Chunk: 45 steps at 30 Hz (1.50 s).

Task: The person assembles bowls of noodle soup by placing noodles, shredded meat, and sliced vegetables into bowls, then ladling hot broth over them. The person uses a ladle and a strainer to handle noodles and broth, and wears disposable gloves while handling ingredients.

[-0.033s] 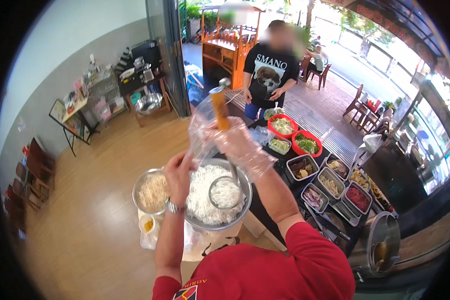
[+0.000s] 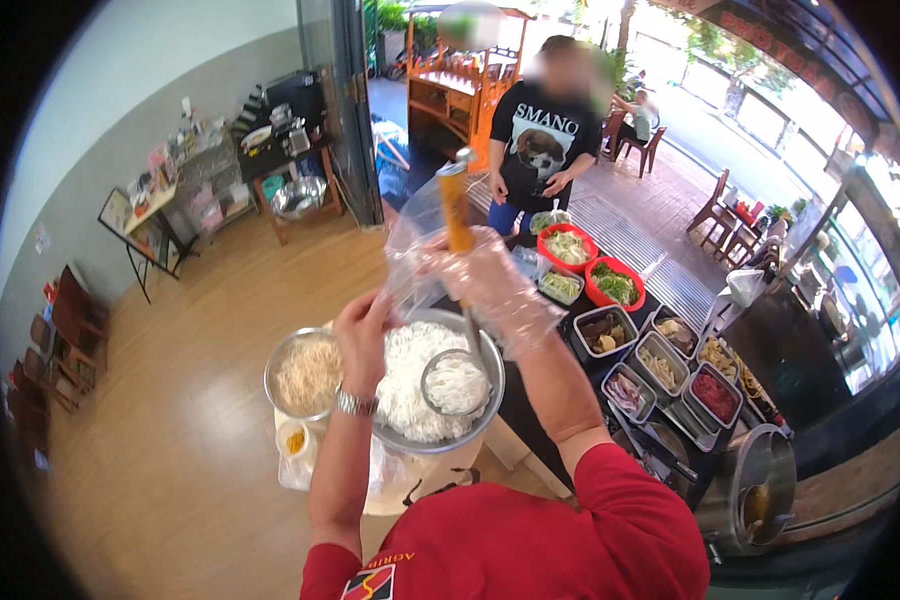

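My left hand (image 2: 361,340), bare with a metal watch at the wrist, pinches the edge of a clear plastic bag (image 2: 410,240). My right hand (image 2: 495,285), in a clear disposable glove, is closed around the orange-brown handle (image 2: 456,205) of a noodle strainer. Its fingers also lie against the bag. Below, the strainer basket (image 2: 456,384) holds white noodles and rests on the heap of white noodles (image 2: 405,385) in a large metal bowl (image 2: 497,410). Left of that stands a smaller metal bowl (image 2: 273,400) of light-brown shreds.
A small cup (image 2: 295,443) of yellow food stands near the left bowl. Red baskets (image 2: 618,284) of greens and several containers (image 2: 662,363) of toppings line the dark counter on the right, by a large metal pot (image 2: 760,490). Across the counter stands a person (image 2: 540,130) in a black T-shirt.
My left hand has shifted slightly up and right with the bag. The strainer handle and my right hand sit a little farther right. Both grips look the same.
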Motion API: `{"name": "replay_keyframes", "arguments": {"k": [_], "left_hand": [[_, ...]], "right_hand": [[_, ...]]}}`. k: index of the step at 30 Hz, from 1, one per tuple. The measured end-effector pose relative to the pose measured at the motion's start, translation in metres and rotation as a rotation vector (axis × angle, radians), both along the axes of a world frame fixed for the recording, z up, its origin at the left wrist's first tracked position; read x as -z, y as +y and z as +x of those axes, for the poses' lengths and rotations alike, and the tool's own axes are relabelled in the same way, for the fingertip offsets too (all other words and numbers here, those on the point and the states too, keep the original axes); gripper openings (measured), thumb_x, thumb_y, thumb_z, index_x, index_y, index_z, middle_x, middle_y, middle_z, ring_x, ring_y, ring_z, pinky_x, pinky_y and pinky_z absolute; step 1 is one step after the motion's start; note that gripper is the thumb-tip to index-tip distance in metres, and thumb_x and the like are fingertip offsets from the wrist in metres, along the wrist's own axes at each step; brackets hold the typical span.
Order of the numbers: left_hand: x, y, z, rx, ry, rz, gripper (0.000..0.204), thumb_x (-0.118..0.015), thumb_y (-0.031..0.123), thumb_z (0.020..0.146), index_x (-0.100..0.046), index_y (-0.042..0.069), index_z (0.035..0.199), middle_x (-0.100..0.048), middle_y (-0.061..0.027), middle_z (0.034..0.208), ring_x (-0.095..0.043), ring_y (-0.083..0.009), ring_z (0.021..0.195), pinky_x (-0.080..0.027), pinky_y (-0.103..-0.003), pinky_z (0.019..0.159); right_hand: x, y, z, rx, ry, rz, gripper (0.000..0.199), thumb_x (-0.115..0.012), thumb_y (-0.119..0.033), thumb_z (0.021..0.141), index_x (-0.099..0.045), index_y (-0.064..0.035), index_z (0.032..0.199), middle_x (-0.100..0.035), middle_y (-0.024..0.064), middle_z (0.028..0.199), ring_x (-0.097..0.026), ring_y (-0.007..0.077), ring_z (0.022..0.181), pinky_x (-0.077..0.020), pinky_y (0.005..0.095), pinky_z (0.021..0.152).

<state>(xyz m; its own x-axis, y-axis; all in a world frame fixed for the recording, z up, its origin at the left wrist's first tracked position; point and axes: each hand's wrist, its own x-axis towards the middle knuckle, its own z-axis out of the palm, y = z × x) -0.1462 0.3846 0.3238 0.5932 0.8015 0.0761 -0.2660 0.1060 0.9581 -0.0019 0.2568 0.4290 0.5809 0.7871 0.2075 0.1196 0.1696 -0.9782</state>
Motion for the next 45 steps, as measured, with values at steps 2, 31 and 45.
{"name": "replay_keyframes", "arguments": {"k": [2,31,45], "left_hand": [[0.003,-0.001,0.015,0.151,-0.210,-0.301,0.025,-0.066,0.016,0.103,-0.068,-0.004,0.118,-0.071,-0.0072,0.100,-0.067,-0.0114,0.083,-0.056,-0.025,0.068],[0.168,-0.246,-0.096,0.644,0.472,0.513,0.023,-0.069,0.011,0.094,-0.070,0.002,0.116,-0.071,-0.0115,0.098,-0.067,-0.0215,0.086,-0.053,-0.034,0.080],[0.367,-0.209,-0.273,0.643,1.437,0.659,0.030,-0.055,0.022,0.099,-0.071,-0.003,0.101,-0.070,-0.0245,0.088,-0.067,-0.0388,0.082,-0.053,-0.048,0.078]], "right_hand": [[-0.001,-0.018,0.002,-0.001,0.016,-0.044,0.010,-0.075,-0.012,0.092,-0.074,-0.0025,0.092,-0.070,0.0039,0.075,-0.055,0.0061,0.056,-0.0420,0.0228,0.050],[0.013,-0.425,-0.069,0.936,-0.090,0.233,0.017,-0.072,-0.011,0.096,-0.065,-0.0041,0.083,-0.062,-0.0002,0.072,-0.054,0.0061,0.060,-0.0416,0.0245,0.052],[0.008,-0.672,-0.074,1.822,0.022,0.490,0.031,-0.073,-0.030,0.100,-0.054,-0.0122,0.083,-0.047,-0.0046,0.062,-0.043,0.0067,0.049,-0.0383,0.0266,0.043]]}}
